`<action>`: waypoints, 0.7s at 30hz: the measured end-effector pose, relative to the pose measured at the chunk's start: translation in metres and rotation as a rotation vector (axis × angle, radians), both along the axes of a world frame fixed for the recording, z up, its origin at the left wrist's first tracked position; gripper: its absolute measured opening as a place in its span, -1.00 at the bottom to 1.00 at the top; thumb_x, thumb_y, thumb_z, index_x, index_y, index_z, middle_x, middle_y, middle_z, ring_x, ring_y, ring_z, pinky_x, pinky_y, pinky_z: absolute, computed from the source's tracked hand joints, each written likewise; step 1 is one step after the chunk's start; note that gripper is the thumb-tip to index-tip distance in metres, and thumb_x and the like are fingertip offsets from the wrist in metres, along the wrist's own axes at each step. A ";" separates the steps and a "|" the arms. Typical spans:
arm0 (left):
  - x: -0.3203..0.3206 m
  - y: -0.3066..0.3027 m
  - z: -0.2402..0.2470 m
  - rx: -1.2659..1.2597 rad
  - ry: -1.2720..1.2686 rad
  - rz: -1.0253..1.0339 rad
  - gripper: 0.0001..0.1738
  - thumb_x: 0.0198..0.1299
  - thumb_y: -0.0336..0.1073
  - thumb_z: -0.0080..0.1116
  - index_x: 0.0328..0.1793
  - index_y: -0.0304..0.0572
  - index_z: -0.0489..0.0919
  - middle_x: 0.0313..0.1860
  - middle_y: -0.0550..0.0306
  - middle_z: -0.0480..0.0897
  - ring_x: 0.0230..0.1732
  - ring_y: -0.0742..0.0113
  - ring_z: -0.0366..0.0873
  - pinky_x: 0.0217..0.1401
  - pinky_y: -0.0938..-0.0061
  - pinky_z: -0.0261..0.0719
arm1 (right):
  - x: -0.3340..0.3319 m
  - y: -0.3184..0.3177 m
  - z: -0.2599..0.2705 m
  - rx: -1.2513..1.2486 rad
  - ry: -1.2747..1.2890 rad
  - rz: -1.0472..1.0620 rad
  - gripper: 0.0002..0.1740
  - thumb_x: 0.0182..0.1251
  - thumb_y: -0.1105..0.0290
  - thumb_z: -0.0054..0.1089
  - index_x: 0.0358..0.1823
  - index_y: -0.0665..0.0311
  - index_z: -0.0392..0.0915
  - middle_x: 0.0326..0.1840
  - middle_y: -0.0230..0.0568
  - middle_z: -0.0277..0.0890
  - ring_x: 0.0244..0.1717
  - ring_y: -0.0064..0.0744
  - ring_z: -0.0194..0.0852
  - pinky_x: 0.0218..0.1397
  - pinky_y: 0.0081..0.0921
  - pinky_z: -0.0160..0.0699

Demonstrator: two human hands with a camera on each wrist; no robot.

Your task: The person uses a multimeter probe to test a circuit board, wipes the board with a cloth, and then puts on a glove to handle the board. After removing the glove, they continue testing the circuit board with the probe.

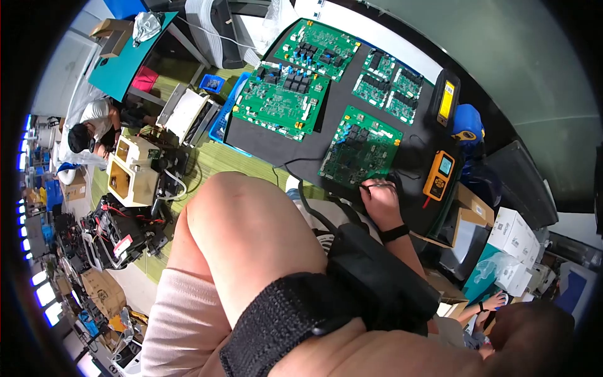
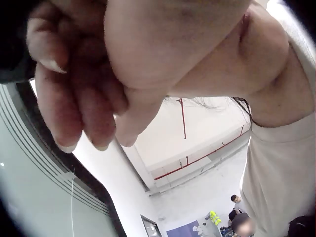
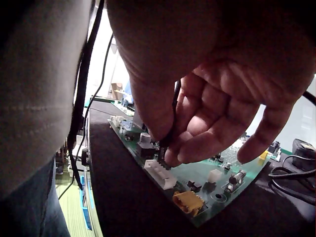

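Note:
My right hand [image 1: 382, 202] is over the near edge of a green circuit board [image 1: 361, 147] on the dark table. In the right wrist view its thumb and fingertips pinch a thin black cable [image 3: 176, 96], its lower end close over the board beside a white connector [image 3: 160, 174]. A yellow connector [image 3: 188, 202] sits at the board's corner. My left hand [image 1: 392, 353] is raised close to the head camera, below a black wrist strap. The left wrist view shows its fingers [image 2: 59, 106] loosely bent, with nothing visible in them.
Stacked green boards [image 1: 282, 100] and several smaller boards [image 1: 389, 88] lie farther back. An orange handheld meter [image 1: 439, 176] and a black-and-yellow device [image 1: 446, 100] are at the right. Cardboard boxes [image 1: 471, 210] stand beyond; a person [image 1: 94, 125] is at the left.

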State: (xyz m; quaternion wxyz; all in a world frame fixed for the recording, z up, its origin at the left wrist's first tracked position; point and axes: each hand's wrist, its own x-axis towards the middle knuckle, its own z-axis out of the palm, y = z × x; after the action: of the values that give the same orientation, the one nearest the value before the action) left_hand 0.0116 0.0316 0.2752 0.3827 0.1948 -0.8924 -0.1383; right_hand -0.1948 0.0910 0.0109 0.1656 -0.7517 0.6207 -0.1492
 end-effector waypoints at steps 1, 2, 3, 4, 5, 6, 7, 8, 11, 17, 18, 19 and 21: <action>0.001 0.000 0.000 0.001 -0.003 -0.001 -0.87 -0.04 -0.33 0.28 -0.39 -0.17 0.58 -0.48 0.19 0.50 -0.44 0.19 0.54 -0.46 0.38 0.52 | 0.000 0.000 0.000 -0.011 -0.009 -0.004 -0.87 0.24 0.32 0.24 -0.30 0.21 0.59 -0.30 -0.13 0.62 -0.15 -0.07 0.59 0.06 -0.15 0.45; 0.002 0.001 0.001 0.001 -0.007 0.000 -0.87 -0.04 -0.33 0.28 -0.39 -0.17 0.58 -0.48 0.19 0.50 -0.44 0.19 0.54 -0.46 0.38 0.52 | 0.000 0.000 0.000 -0.022 -0.018 -0.007 -0.87 0.23 0.33 0.24 -0.30 0.21 0.58 -0.30 -0.13 0.62 -0.15 -0.07 0.59 0.07 -0.14 0.45; 0.003 0.001 0.001 0.003 -0.011 0.001 -0.87 -0.04 -0.33 0.28 -0.39 -0.17 0.58 -0.47 0.19 0.50 -0.44 0.19 0.55 -0.46 0.38 0.52 | 0.000 0.000 -0.001 -0.022 -0.022 -0.001 -0.87 0.23 0.33 0.24 -0.30 0.21 0.58 -0.30 -0.13 0.62 -0.15 -0.07 0.59 0.07 -0.14 0.45; 0.004 0.002 0.001 0.005 -0.016 0.002 -0.87 -0.04 -0.33 0.28 -0.39 -0.17 0.58 -0.47 0.19 0.51 -0.44 0.19 0.55 -0.46 0.38 0.52 | -0.001 0.000 -0.002 -0.021 -0.022 0.000 -0.88 0.23 0.33 0.25 -0.31 0.21 0.58 -0.31 -0.13 0.61 -0.15 -0.07 0.59 0.07 -0.14 0.45; 0.005 0.002 0.001 0.006 -0.020 0.003 -0.87 -0.04 -0.33 0.28 -0.39 -0.17 0.58 -0.47 0.19 0.51 -0.44 0.19 0.55 -0.46 0.38 0.52 | -0.002 -0.001 -0.003 -0.020 -0.023 0.001 -0.88 0.23 0.33 0.25 -0.31 0.21 0.58 -0.32 -0.13 0.61 -0.16 -0.07 0.59 0.06 -0.14 0.45; 0.007 0.002 0.002 0.009 -0.026 0.006 -0.87 -0.04 -0.33 0.28 -0.39 -0.17 0.58 -0.47 0.19 0.51 -0.44 0.19 0.55 -0.47 0.38 0.52 | -0.002 -0.001 -0.003 -0.019 -0.029 0.008 -0.88 0.23 0.33 0.25 -0.31 0.21 0.58 -0.32 -0.13 0.61 -0.16 -0.07 0.59 0.06 -0.14 0.45; 0.010 0.002 0.002 0.012 -0.034 0.010 -0.87 -0.05 -0.33 0.28 -0.39 -0.17 0.58 -0.47 0.19 0.51 -0.44 0.19 0.55 -0.47 0.38 0.52 | -0.002 -0.001 -0.002 0.003 -0.024 0.009 -0.87 0.23 0.33 0.25 -0.30 0.22 0.58 -0.31 -0.13 0.61 -0.15 -0.07 0.59 0.07 -0.14 0.45; 0.012 0.002 0.002 0.015 -0.042 0.012 -0.87 -0.05 -0.33 0.28 -0.39 -0.17 0.58 -0.47 0.19 0.51 -0.44 0.19 0.55 -0.47 0.38 0.52 | -0.002 -0.001 -0.002 0.025 -0.019 0.007 -0.87 0.24 0.33 0.25 -0.30 0.22 0.58 -0.30 -0.13 0.62 -0.15 -0.07 0.59 0.07 -0.14 0.45; 0.011 0.001 0.001 0.024 -0.043 -0.012 -0.87 -0.05 -0.33 0.28 -0.39 -0.16 0.58 -0.47 0.19 0.51 -0.44 0.20 0.55 -0.47 0.39 0.53 | -0.003 0.002 -0.010 0.041 -0.034 0.000 -0.87 0.24 0.33 0.24 -0.29 0.22 0.58 -0.30 -0.13 0.62 -0.15 -0.07 0.59 0.07 -0.14 0.45; 0.005 0.003 -0.005 0.062 -0.021 -0.059 -0.87 -0.05 -0.33 0.27 -0.38 -0.16 0.58 -0.47 0.19 0.52 -0.44 0.20 0.56 -0.48 0.39 0.53 | -0.002 0.000 -0.007 0.012 -0.027 0.004 -0.87 0.24 0.33 0.24 -0.29 0.21 0.58 -0.30 -0.14 0.62 -0.16 -0.08 0.59 0.06 -0.16 0.46; 0.003 0.004 -0.007 0.070 -0.016 -0.068 -0.87 -0.05 -0.33 0.27 -0.38 -0.16 0.58 -0.47 0.19 0.52 -0.44 0.20 0.56 -0.48 0.39 0.53 | -0.001 0.000 -0.004 -0.005 0.005 0.002 -0.88 0.24 0.33 0.24 -0.29 0.22 0.58 -0.30 -0.13 0.62 -0.16 -0.08 0.59 0.06 -0.17 0.47; 0.001 0.005 -0.008 0.076 -0.011 -0.077 -0.87 -0.05 -0.33 0.27 -0.38 -0.16 0.58 -0.46 0.19 0.52 -0.44 0.20 0.56 -0.48 0.39 0.53 | 0.000 0.000 -0.002 -0.015 0.000 0.001 -0.88 0.24 0.33 0.24 -0.29 0.22 0.59 -0.30 -0.13 0.62 -0.15 -0.08 0.60 0.06 -0.17 0.47; -0.002 0.006 -0.008 0.085 -0.005 -0.095 -0.87 -0.06 -0.33 0.27 -0.38 -0.16 0.58 -0.46 0.19 0.52 -0.44 0.20 0.56 -0.48 0.39 0.53 | 0.000 0.000 -0.001 -0.035 0.003 -0.006 -0.87 0.24 0.34 0.29 -0.29 0.24 0.62 -0.31 -0.13 0.64 -0.19 -0.07 0.62 0.04 -0.18 0.51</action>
State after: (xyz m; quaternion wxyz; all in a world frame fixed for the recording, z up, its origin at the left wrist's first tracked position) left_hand 0.0096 0.0372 0.2668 0.3651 0.1688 -0.8948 -0.1937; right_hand -0.1946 0.0908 0.0100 0.1510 -0.7529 0.6203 -0.1597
